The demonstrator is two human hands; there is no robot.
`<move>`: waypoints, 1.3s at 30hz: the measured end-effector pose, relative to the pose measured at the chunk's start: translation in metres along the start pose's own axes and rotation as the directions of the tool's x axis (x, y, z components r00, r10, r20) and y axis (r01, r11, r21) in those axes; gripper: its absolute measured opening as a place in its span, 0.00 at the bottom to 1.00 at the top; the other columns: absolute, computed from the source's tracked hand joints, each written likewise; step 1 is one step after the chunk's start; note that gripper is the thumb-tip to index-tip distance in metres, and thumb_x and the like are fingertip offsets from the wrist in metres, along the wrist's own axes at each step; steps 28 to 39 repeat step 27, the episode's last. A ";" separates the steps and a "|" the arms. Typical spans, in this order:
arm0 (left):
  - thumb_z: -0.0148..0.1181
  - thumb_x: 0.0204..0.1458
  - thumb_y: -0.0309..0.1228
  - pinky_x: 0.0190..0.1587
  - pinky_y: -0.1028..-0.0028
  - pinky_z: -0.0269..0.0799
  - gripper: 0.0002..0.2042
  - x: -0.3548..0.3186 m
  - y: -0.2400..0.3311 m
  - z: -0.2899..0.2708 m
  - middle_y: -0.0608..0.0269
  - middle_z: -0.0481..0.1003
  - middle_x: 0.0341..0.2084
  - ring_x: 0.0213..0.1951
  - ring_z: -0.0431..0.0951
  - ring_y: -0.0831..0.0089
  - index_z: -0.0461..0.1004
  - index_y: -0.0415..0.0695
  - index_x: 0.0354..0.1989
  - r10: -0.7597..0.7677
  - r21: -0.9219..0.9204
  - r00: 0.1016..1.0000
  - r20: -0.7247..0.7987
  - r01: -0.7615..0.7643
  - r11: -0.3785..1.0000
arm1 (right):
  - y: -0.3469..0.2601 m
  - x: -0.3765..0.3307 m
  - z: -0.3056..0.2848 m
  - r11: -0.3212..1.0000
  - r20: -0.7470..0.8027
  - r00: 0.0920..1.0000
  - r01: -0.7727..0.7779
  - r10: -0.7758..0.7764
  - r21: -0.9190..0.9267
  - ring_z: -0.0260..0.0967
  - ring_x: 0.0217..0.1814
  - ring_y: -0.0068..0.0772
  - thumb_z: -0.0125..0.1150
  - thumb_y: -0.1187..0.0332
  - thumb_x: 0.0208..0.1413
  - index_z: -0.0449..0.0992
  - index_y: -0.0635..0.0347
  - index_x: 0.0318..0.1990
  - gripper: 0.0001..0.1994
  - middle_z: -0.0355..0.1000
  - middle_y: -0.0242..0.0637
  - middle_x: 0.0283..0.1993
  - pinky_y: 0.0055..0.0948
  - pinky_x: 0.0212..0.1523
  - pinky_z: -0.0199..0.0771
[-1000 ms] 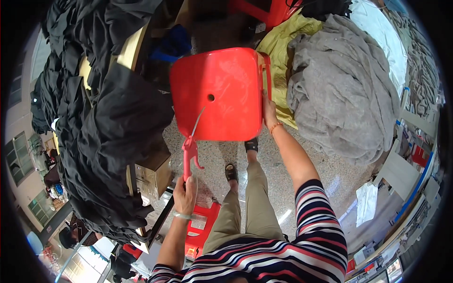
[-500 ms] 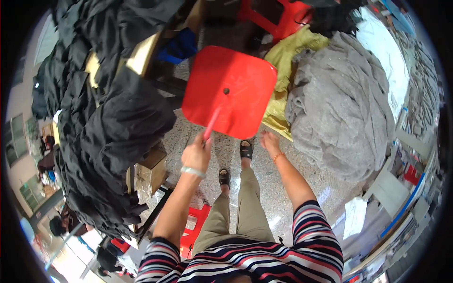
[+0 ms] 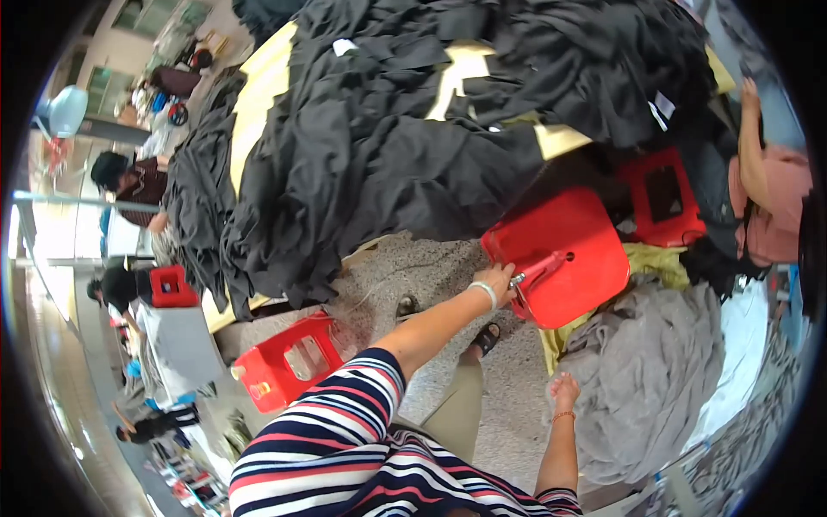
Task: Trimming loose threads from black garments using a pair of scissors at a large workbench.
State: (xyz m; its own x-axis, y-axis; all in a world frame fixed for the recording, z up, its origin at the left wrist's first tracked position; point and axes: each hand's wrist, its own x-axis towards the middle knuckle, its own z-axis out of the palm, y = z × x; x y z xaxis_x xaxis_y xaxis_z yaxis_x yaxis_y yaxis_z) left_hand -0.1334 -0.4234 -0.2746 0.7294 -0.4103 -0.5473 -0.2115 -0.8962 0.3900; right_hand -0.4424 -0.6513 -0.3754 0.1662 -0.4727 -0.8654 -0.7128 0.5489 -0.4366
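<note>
My left hand (image 3: 494, 285), wearing a pale bracelet, reaches forward and is closed on a slim pinkish-red tool (image 3: 541, 272) with a shiny metal end; its exact kind is unclear. The tool is seen over the seat of a red plastic stool (image 3: 594, 237), which has a small hole in its middle. My right hand (image 3: 565, 390), with an orange bracelet, is beside the heap of grey fabric (image 3: 646, 370). Its fingers are loosely curled and apart, with nothing visible in them.
Dark cloth (image 3: 362, 164) covers a long table ahead. Another red stool (image 3: 293, 358) is at my left, and a third red stool (image 3: 662, 196) lies beyond the near one. Yellow sheeting (image 3: 650, 263) borders the grey heap. A co-worker in pink (image 3: 771, 198) is at far right.
My view has swung left, so the dark-covered table now spans the front. The stool and grey heap appear farther right. My left hand still grips the tool, and my right hand hangs lower in view.
</note>
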 end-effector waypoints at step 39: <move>0.64 0.37 0.31 0.55 0.59 0.56 0.19 -0.244 -0.297 -0.307 0.57 0.73 0.41 0.45 0.72 0.61 0.75 0.41 0.41 0.408 -0.015 0.567 -0.716 -0.596 0.803 | -0.356 -0.424 0.722 -0.702 0.911 -0.116 0.678 -0.396 -0.219 0.57 0.62 0.57 0.68 0.47 0.42 0.62 0.48 0.63 0.39 0.58 0.50 0.65 0.45 0.64 0.57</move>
